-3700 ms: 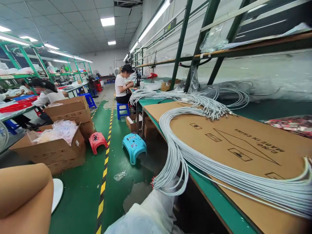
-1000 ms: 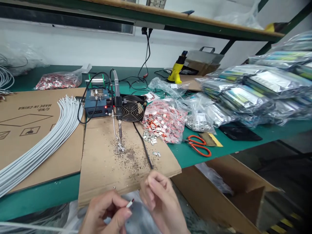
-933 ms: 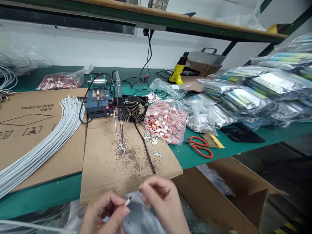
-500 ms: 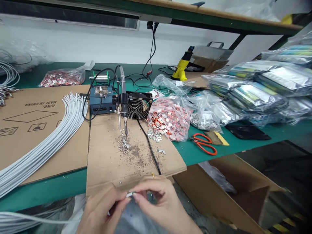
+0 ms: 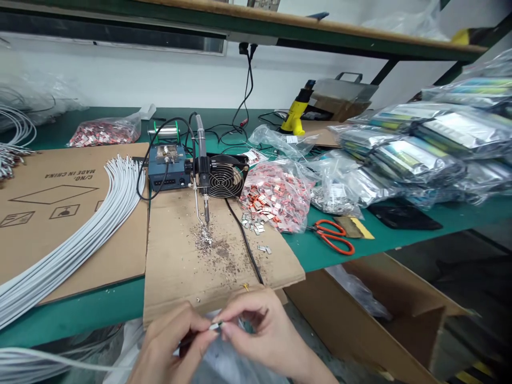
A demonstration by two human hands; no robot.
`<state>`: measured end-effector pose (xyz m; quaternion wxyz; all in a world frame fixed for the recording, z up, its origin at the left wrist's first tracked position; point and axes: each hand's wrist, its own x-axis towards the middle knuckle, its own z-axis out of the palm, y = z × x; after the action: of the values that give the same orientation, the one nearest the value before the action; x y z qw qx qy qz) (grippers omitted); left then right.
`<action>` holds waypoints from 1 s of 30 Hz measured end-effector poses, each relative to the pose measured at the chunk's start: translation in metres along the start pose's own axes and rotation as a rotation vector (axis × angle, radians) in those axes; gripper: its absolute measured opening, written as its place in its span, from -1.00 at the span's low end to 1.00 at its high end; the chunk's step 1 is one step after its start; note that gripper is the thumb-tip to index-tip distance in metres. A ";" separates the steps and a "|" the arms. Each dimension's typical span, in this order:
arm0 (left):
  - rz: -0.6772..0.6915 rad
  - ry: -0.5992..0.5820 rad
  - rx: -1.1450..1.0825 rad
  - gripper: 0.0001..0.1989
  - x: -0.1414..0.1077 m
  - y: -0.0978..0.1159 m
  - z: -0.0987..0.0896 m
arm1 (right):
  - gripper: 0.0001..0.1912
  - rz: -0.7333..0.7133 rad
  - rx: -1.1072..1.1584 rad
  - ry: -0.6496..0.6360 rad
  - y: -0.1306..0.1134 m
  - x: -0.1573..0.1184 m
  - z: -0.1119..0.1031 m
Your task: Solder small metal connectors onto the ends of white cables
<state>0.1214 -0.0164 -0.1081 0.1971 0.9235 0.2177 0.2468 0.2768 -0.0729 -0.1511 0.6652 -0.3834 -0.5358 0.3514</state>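
My left hand (image 5: 172,341) is closed in a pinch at the bottom centre. A white cable (image 5: 72,360) runs into it from the left; its end is hidden by the fingers. Between the fingertips of both hands shows a small pale connector (image 5: 215,326) with a dark green end. Thumb and forefinger of my right hand (image 5: 260,333) pinch the green end. Both hands are just in front of the cardboard sheet's near edge. On that cardboard (image 5: 176,272) lie several loose silver-and-green connectors (image 5: 256,226), beside a bag of red-and-silver ones (image 5: 278,194).
A soldering iron (image 5: 204,176) stands tip down over solder scraps, next to a blue station (image 5: 168,168) and a fan (image 5: 226,178). White cables (image 5: 92,229) lie bundled at left. Orange-handled scissors (image 5: 334,237), a yellow heat gun (image 5: 295,114), bagged packs (image 5: 420,144) and a carton (image 5: 360,314) are at right.
The view has shifted slightly. Both hands keep their pinch, with the connector a little lower and more of its pale body and green end showing.
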 end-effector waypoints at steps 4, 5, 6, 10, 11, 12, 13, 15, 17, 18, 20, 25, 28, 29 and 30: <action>0.305 0.006 0.396 -0.92 -0.001 -0.011 -0.008 | -0.89 0.092 -0.120 -0.038 -0.008 0.004 -0.005; 0.341 0.008 0.438 -0.92 -0.001 -0.012 -0.009 | -0.91 0.083 -0.119 -0.053 -0.009 0.005 -0.005; 0.332 0.011 0.413 -0.91 -0.001 -0.012 -0.009 | -0.93 0.056 -0.096 -0.050 -0.009 0.005 -0.004; -0.227 -0.046 -0.307 -0.77 0.002 -0.001 0.001 | -0.85 -0.035 0.143 0.095 0.009 0.000 0.018; -0.415 -0.078 -0.545 -0.66 0.003 0.003 0.004 | -0.79 0.009 0.238 0.145 0.017 -0.002 0.026; -0.549 -0.101 -0.737 -0.58 0.004 0.006 0.006 | -0.73 0.039 0.344 0.183 0.024 -0.004 0.034; -0.627 -0.118 -0.884 -0.52 0.005 0.009 0.007 | -0.69 0.054 0.440 0.220 0.030 -0.006 0.040; -0.668 -0.107 -1.005 -0.49 0.006 0.011 0.007 | -0.66 0.078 0.519 0.252 0.033 -0.006 0.046; -0.671 -0.081 -0.979 -0.52 0.006 0.011 0.004 | -0.71 0.071 0.404 0.221 0.026 -0.003 0.040; -0.674 -0.069 -0.943 -0.53 0.005 0.010 0.002 | -0.77 0.083 0.322 0.143 0.020 -0.001 0.033; -0.670 -0.077 -0.867 -0.53 0.002 0.008 -0.001 | -0.66 0.157 0.233 -0.099 0.005 0.004 0.017; -0.647 -0.241 -0.817 -0.48 -0.002 0.006 -0.003 | -0.77 0.159 -0.043 -0.276 -0.020 0.015 -0.014; -0.648 -0.328 -0.900 -0.51 -0.001 0.005 -0.003 | -0.78 0.036 -0.126 -0.400 -0.022 0.021 -0.020; -0.656 -0.352 -0.941 -0.52 0.000 0.004 -0.002 | -0.80 -0.013 -0.108 -0.415 -0.021 0.022 -0.019; -0.662 -0.373 -0.986 -0.53 0.001 0.004 -0.002 | -0.83 -0.059 -0.060 -0.403 -0.018 0.023 -0.017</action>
<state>0.1218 -0.0186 -0.1045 0.7012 0.6348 0.3149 0.0784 0.2984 -0.0632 -0.1275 0.5426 -0.3092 -0.6794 0.3852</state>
